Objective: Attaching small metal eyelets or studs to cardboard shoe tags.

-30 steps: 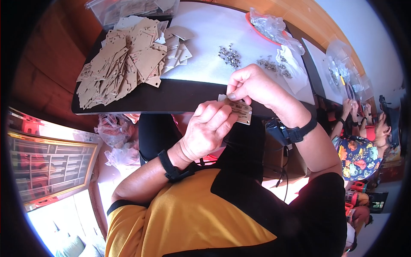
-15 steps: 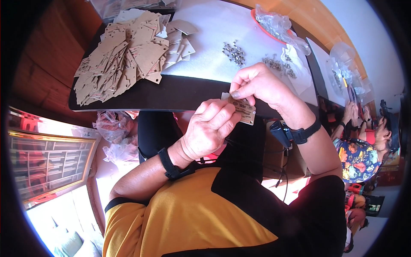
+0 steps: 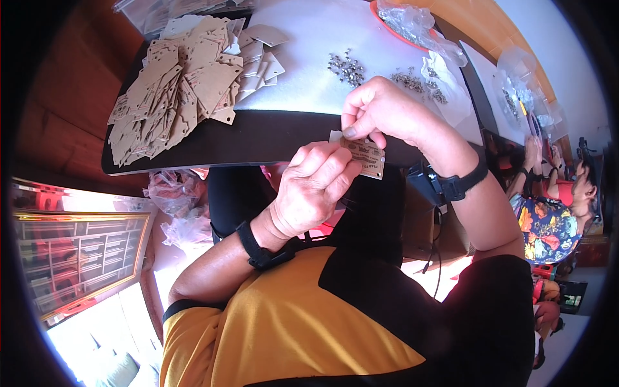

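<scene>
My left hand point(image 3: 313, 187) is closed around the lower left side of a small brown printed card point(image 3: 366, 158), held just off the table's near edge. A pale corner of card sticks out at its upper left. My right hand point(image 3: 380, 115) is closed in a pinch, thumb and forefinger touching the card's upper edge; anything tiny between the fingertips is hidden. Beyond the hands, small shiny metal pieces point(image 3: 346, 68) lie in a loose heap on a white sheet point(image 3: 296, 71). Farther right is a second heap of small metal bits point(image 3: 407, 81).
A large pile of brown cards point(image 3: 187, 84) covers the table's left side. At the far right stands an orange tray point(image 3: 387, 29) with a clear plastic bag point(image 3: 412, 22). Another person point(image 3: 548, 219) sits to the right. Plastic bags point(image 3: 174, 193) hang below the table's left.
Both hands and the card keep nearly the same hold, the right hand shifted slightly up. The whole view has moved a little, with the table's things sitting higher and farther left.
</scene>
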A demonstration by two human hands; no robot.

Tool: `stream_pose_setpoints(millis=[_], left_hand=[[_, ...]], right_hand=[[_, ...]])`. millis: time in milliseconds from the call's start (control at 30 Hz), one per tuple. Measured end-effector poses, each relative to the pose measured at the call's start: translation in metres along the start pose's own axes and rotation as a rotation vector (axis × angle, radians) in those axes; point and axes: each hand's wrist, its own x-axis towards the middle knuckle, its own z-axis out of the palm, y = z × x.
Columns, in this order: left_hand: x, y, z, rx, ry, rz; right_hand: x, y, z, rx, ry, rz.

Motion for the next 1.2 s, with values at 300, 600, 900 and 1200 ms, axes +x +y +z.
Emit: stream_pose_setpoints(millis=[300, 600, 900, 1200], left_hand=[[0.000, 0.001, 0.002, 0.020, -0.004, -0.003], [-0.001, 0.000, 0.004, 0.018, -0.001, -0.007], [0.007, -0.001, -0.002, 0.035, 0.008, 0.010], [0.050, -0.025, -0.041, 0.132, 0.170, 0.061]], right_hand=[[-0.001, 0.008, 0.002, -0.016, -0.014, -0.059], [0.000, 0.005, 0.002, -0.025, -0.006, -0.028], [0.004, -0.003, 0.003, -0.140, 0.018, -0.039], [-0.033, 0.064, 0.024, 0.651, 0.426, -0.409]])
